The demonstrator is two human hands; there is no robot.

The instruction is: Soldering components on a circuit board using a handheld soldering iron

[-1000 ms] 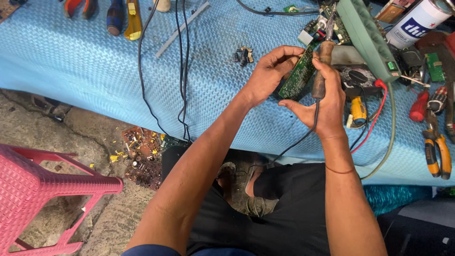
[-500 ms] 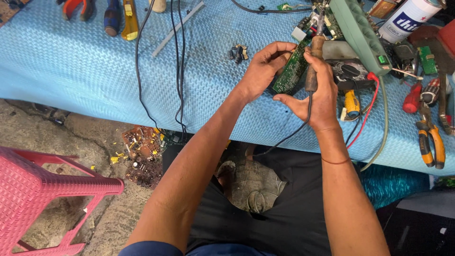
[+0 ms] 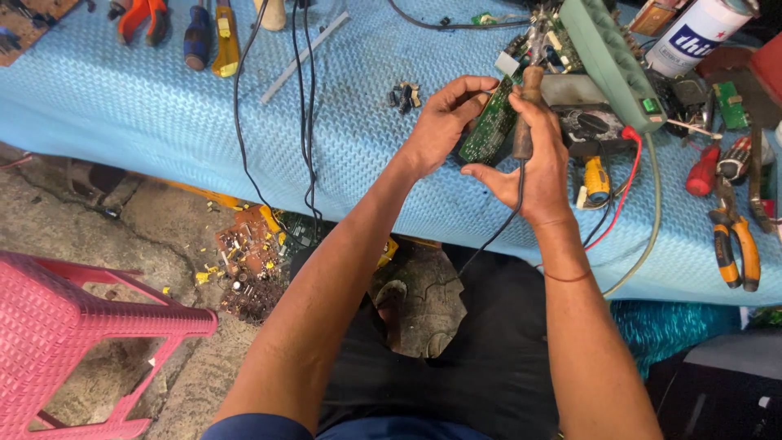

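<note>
From the head view, my left hand [image 3: 444, 122] holds a green circuit board [image 3: 493, 122] by its left long edge, fingers curled over the top and thumb under, pinching it just above the blue cloth of the table [image 3: 163, 106]. The board's long axis runs from near my wrist up and to the right, toward the far edge of the table, and it sits tilted on edge, not flat.

My right hand [image 3: 538, 163] is wrapped shut around the brown handle of a soldering iron [image 3: 525, 110], thumb and fingers closed on it. The iron stands nearly upright in this view, its tip pointing away from me past the far end of the board; I cannot tell whether the tip touches anything. Its black cord [image 3: 497, 224] drops from my palm toward my lap.

So the board lies just left of the iron, the two almost touching, their long axes close to parallel. The right hand is the nearer one to the board's right edge. Yellow-handled pliers [image 3: 733, 244] lie well apart, near the table's right near corner.
</note>
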